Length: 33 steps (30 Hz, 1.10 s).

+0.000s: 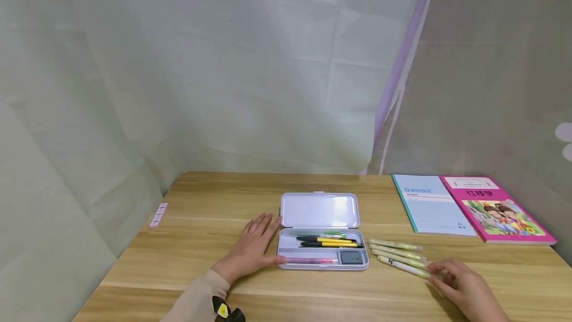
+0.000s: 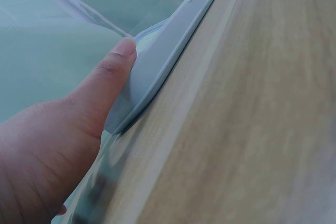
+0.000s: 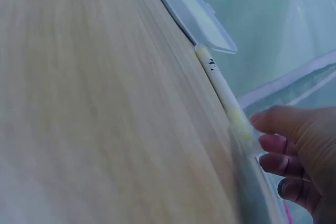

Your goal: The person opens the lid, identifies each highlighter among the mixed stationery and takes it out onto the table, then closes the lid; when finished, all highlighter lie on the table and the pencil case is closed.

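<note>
A white pencil case (image 1: 319, 267) lies with its lid (image 1: 319, 210) raised. In it are black-and-yellow pens (image 1: 328, 244), a green pen (image 1: 332, 235), a purple-pink pen (image 1: 308, 261) and a dark grey block (image 1: 351, 257). My left hand (image 1: 252, 247) rests at the case's left side, fingers spread, thumb (image 2: 113, 69) touching its front corner. To the right of the case lie several pale yellow pens (image 1: 397, 251). My right hand (image 1: 464, 282) pinches the clear end of the nearest one, a yellow-and-white pen (image 3: 220, 85) with a black print, between thumb and fingers.
A blue notebook (image 1: 433, 207) and a pink picture-covered book (image 1: 505, 212) lie side by side at the back right. A small pink-edged label (image 1: 158, 215) sits on the left table edge. Pale curtains (image 1: 268, 73) hang behind the wooden table (image 1: 201, 202).
</note>
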Each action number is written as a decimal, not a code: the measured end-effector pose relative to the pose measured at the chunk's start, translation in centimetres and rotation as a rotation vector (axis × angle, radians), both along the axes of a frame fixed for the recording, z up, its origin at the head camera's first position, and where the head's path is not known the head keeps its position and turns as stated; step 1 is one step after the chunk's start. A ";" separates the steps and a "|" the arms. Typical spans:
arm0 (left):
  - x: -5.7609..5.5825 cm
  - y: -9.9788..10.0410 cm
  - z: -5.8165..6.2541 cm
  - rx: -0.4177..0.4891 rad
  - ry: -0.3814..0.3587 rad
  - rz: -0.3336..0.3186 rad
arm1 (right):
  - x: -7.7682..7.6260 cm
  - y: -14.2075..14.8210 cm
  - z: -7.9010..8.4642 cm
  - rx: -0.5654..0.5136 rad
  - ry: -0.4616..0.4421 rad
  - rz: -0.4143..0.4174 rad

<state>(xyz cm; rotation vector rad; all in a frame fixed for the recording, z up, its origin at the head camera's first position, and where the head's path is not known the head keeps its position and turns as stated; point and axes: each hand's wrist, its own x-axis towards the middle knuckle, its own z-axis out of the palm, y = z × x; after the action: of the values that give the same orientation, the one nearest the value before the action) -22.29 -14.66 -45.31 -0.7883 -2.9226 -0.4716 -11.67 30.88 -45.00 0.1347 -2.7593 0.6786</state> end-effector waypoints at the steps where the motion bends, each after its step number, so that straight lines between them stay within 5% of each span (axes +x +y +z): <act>1: 0.0 0.0 0.0 -0.001 0.000 0.001 | 0.0 0.0 0.2 0.002 -0.004 0.002; 11: 0.0 0.0 0.0 0.009 -0.019 -0.009 | -0.3 -0.7 2.4 -0.002 0.090 0.038; 24: 0.1 0.0 -0.1 0.022 0.004 -0.011 | -2.1 -1.7 6.2 0.038 0.287 0.222; 33: 0.1 0.0 0.0 0.022 0.000 -0.010 | -3.3 -3.2 8.6 0.095 0.332 0.284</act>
<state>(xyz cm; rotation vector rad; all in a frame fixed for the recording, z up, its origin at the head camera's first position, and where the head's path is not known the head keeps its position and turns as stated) -22.20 -14.64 -45.27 -0.8005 -2.9092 -0.5036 -14.93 27.71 -36.40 0.6118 -2.4722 0.5340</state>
